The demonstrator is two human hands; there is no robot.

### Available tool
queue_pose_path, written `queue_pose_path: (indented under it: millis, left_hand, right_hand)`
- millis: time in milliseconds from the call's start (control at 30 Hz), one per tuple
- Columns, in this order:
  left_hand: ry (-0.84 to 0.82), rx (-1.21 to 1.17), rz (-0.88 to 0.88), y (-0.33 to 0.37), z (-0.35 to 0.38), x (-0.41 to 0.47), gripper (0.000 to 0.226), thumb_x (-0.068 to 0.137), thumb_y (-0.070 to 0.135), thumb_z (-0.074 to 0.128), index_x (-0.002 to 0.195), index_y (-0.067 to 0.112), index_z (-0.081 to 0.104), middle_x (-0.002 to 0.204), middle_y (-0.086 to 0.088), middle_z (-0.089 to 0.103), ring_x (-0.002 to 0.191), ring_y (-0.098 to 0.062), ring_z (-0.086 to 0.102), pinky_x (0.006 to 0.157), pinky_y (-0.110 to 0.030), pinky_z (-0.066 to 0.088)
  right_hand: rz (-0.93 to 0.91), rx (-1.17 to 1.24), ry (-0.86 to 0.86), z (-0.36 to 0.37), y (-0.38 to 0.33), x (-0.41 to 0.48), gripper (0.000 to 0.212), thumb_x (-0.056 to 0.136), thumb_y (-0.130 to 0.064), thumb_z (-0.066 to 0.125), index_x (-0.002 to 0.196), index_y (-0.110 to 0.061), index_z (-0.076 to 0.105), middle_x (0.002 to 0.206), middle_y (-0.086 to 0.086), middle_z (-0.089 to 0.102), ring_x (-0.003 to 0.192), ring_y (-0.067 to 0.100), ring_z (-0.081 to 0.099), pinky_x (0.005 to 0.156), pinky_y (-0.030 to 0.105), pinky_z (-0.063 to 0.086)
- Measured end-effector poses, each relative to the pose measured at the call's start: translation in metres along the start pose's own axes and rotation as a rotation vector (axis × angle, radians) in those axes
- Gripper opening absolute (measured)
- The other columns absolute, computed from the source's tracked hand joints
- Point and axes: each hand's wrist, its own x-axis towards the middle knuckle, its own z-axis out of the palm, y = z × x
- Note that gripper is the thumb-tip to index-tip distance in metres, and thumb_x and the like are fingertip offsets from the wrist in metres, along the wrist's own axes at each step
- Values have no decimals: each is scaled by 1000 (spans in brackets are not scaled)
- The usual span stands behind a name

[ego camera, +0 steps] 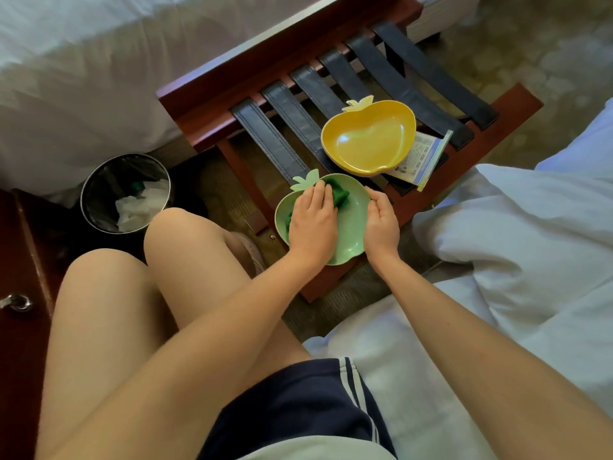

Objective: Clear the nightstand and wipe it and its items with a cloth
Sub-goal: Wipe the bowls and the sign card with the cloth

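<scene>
The left hand point(311, 224) pressed the green cloth point(340, 197) into the green dish point(351, 227), fingers flat and together. The right hand point(381, 224) gripped its right rim, fingers curled, at the near edge of the rack point(199, 104).

Yellow dish point(368, 137) stands just beyond the green dish point(351, 224); open floor point(219, 187) lies left.

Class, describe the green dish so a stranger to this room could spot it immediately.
Find the black-strapped wooden luggage rack. Two apple-shaped dishes sit at its near end. The green dish is nearer than the yellow dish, and alone has a cloth inside, under the left hand.
</scene>
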Motion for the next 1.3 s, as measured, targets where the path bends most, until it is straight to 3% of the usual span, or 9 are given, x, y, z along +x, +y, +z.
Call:
queue_pose_path:
  millis: [133,200,333,433,567,733,867,1000,1300]
  left_hand:
    - [-10,-120,-188,31,2,13,51,100,19,36,147,3,24,153,-12,23,141,-26,19,114,-32,11]
    - [0,-107,-151,34,5,18,50,100,21,35,146,4,27,152,-10,25,140,-24,21,113,-31,12]
    - [-66,-162,160,20,1,13,41,88,15,50,124,-5,57,127,-21,57,119,-37,51,103,-43,38]
    - [-171,-164,385,5,-6,11,39,82,10,58,117,-5,62,118,-22,62,110,-40,57,98,-46,44]
    - [-280,-119,631,-14,-22,6,36,85,9,60,120,-2,62,125,-20,59,117,-38,53,103,-40,37]
    - [-372,13,752,-28,-30,-7,38,94,17,52,130,4,55,136,-13,52,127,-31,45,110,-35,28]
    - [-236,157,660,-31,-26,-2,46,88,28,39,111,1,68,111,-16,67,98,-32,65,88,-37,51]
    - [-163,204,593,-38,-30,6,51,88,32,34,110,0,66,108,-17,67,94,-33,65,81,-38,56]
    - [-215,530,246,-21,-33,-6,48,103,33,21,131,-4,34,124,-20,45,100,-33,53,71,-34,36]
  right_hand:
    - [-18,-22,1,1,2,0,33,100,-16,33,124,-20,56,126,-1,58,112,12,53,95,33,44]
    - [-17,-21,6,1,1,1,33,100,-15,34,124,-18,56,126,0,57,114,13,53,95,32,43]
    - [-30,-36,7,1,0,0,34,100,-12,33,127,-16,54,130,1,55,115,12,50,92,24,38]
    - [-11,-6,16,1,0,0,34,100,-12,33,126,-17,55,129,2,56,115,14,51,94,26,40]
    - [30,22,16,2,-2,-1,33,101,-15,32,125,-18,55,127,1,57,114,16,53,96,33,43]
    - [-11,-44,38,3,-2,-5,34,102,-15,30,129,-17,52,131,1,55,116,15,51,85,22,36]
    - [-28,-56,50,3,-1,-7,35,102,-15,30,130,-15,51,131,2,55,117,17,51,88,24,38]
    - [-42,-67,55,4,0,-7,35,102,-15,30,131,-16,50,132,1,53,117,15,50,89,24,38]
    - [13,-36,97,7,-1,-7,35,102,-16,31,129,-18,53,129,-1,56,115,13,52,87,22,39]
